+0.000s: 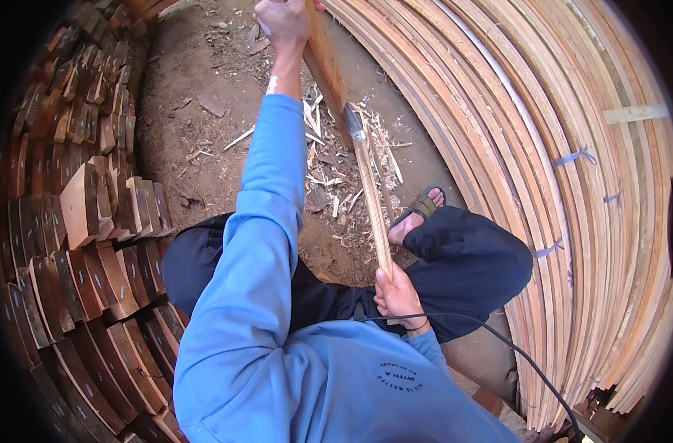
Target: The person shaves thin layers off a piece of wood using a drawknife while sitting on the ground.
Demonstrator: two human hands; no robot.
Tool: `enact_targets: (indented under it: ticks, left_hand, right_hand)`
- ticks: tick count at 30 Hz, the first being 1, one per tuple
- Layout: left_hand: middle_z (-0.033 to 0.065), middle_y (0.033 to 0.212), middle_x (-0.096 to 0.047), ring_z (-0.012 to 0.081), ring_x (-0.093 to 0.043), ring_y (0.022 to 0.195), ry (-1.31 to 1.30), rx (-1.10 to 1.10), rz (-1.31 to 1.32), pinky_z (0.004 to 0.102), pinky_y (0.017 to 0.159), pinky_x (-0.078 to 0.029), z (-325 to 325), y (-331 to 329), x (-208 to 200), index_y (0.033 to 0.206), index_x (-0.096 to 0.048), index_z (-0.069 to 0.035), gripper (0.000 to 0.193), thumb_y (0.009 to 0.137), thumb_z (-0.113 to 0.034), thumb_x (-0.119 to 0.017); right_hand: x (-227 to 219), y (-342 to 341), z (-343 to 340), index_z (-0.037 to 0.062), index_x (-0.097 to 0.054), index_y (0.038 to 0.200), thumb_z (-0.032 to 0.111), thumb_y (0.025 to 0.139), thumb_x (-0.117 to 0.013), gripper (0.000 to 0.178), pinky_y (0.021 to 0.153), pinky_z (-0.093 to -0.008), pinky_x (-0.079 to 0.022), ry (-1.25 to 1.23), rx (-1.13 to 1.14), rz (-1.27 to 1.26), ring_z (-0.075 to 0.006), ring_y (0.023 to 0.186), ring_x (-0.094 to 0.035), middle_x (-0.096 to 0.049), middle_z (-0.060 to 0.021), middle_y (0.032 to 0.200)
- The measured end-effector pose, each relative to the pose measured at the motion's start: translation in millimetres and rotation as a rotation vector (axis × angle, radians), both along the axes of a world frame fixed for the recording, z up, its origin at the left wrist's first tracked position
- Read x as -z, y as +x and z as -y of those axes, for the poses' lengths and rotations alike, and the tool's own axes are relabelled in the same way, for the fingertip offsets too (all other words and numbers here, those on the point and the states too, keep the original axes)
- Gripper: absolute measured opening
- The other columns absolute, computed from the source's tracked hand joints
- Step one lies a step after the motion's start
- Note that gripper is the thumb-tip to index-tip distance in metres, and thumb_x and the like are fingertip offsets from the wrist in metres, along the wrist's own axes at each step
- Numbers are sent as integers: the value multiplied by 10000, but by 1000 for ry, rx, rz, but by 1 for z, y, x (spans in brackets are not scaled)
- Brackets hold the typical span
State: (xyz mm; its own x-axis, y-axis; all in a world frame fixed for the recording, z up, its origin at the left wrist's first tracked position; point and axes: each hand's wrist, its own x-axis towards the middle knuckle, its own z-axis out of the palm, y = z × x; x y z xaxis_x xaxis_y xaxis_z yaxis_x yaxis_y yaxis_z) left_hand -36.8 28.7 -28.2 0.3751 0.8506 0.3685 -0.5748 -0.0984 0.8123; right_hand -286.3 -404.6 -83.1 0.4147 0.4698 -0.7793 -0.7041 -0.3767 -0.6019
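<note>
Head view, left hand wrapped around brown wooden length, right hand gripping pale stick, wood chips below

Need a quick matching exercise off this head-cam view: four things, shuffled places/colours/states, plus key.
Things:
1. Left hand
2. Right hand
3. Sandal
4. Wood chips

Descriptions:
A. Grips the near end of the pale stick
B. Scattered over the bare ground
C. Holds the brown board near the picture's top edge
D. Olive-green on top

Pairs: 1-C, 2-A, 3-D, 4-B
</note>
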Motion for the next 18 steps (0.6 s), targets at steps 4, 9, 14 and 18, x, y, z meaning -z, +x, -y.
enact_targets:
  ticks: [4,9,14,18]
  left_hand:
    - [81,662,-667,172,-645,530,13,19,-25,304,485,-515,27,-1,-5,825,-692,33,243,873,-185,-786]
    - [79,663,-668,166,-649,546,16,-25,56,297,506,-513,-2,-2,-2,809,-695,18,232,878,-187,-776]
    - [94,655,-663,188,-644,525,83,-38,-63,317,486,-533,18,1,1,821,-698,46,224,871,-159,-771]
    - [100,637,-654,195,-637,508,9,33,128,324,471,-533,-5,-2,-2,813,-692,57,236,864,-157,-775]
  right_hand:
    - [28,-7,-19,116,-434,1153,204,1111,-452,100,344,-262,-317,34,42,62,-64,412,-344,-375,30,625]
    - [4,-6,-1,84,-445,1246,167,1105,-447,164,346,-262,-354,0,-6,8,-69,401,-383,-387,36,602]
    - [34,8,-33,120,-433,1134,198,1112,-446,81,348,-253,-306,14,22,97,-61,426,-340,-377,25,638]
    - [-7,-5,3,119,-419,1074,215,1112,-459,111,356,-249,-318,-81,-23,24,-57,438,-349,-376,30,633]
